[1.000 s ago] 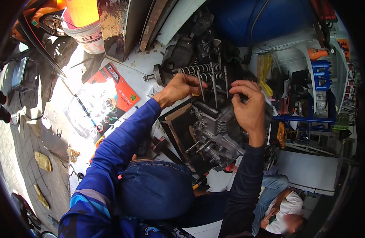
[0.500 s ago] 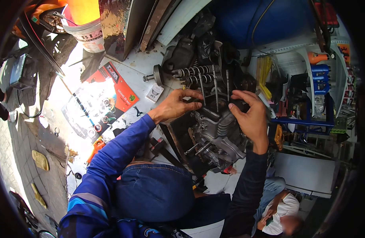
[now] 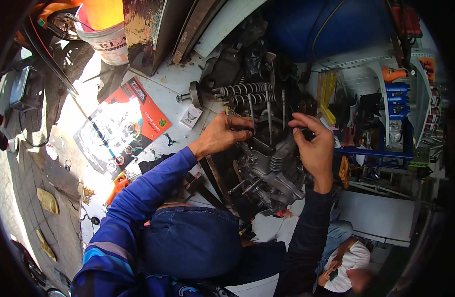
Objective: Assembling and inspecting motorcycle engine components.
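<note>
A grey metal engine block [image 3: 274, 166] with cooling fins stands in front of me, tilted in view. Tall threaded studs [image 3: 268, 116] rise around its dark round bore. On the block's left side, my left hand [image 3: 222, 133] has thumb and fingers bent together beside the left stud. Whatever thin thing may lie between those fingertips is too dark to make out. Across the bore, my right hand [image 3: 314, 143] curves beside the right stud, thumb and fingers apart, nothing visible between them.
Coil-spring shock absorbers [image 3: 245, 91] and dark engine parts lie beyond the block. A piston-like part [image 3: 192, 94], a small white box [image 3: 191, 116] and a red-topped gasket packet [image 3: 133, 123] lie left. A hammer [image 3: 198, 185] is near my knee. A seated person [image 3: 343, 262] is lower right.
My right hand has shifted very slightly away from the right stud. The dark bore between the studs shows more plainly now. The left hand keeps nearly the same place.
</note>
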Demonstrator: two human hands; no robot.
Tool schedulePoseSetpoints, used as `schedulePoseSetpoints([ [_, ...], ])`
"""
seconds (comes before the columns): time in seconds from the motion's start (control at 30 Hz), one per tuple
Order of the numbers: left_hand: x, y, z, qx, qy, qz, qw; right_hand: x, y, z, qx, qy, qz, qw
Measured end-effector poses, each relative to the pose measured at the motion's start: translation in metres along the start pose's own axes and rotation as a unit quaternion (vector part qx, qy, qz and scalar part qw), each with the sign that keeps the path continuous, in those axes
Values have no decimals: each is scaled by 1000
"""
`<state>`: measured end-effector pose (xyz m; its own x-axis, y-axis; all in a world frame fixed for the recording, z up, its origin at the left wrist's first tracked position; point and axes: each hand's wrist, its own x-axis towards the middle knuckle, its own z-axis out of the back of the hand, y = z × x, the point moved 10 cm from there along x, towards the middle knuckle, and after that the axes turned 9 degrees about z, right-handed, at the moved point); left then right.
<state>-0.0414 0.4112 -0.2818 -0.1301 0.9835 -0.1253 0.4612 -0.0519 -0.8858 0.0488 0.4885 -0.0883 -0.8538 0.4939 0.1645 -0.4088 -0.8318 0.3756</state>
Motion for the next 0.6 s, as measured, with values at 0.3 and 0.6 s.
schedulePoseSetpoints([
  [0.3, 1, -10, 0, 72, -5, -58, 996, 2, 23, 2, -93, 7, 72, 993],
  [0.6, 5, 2, -2, -70, 53, -8, 996, 6, 27, -3, -98, 22, 98, 990],
])
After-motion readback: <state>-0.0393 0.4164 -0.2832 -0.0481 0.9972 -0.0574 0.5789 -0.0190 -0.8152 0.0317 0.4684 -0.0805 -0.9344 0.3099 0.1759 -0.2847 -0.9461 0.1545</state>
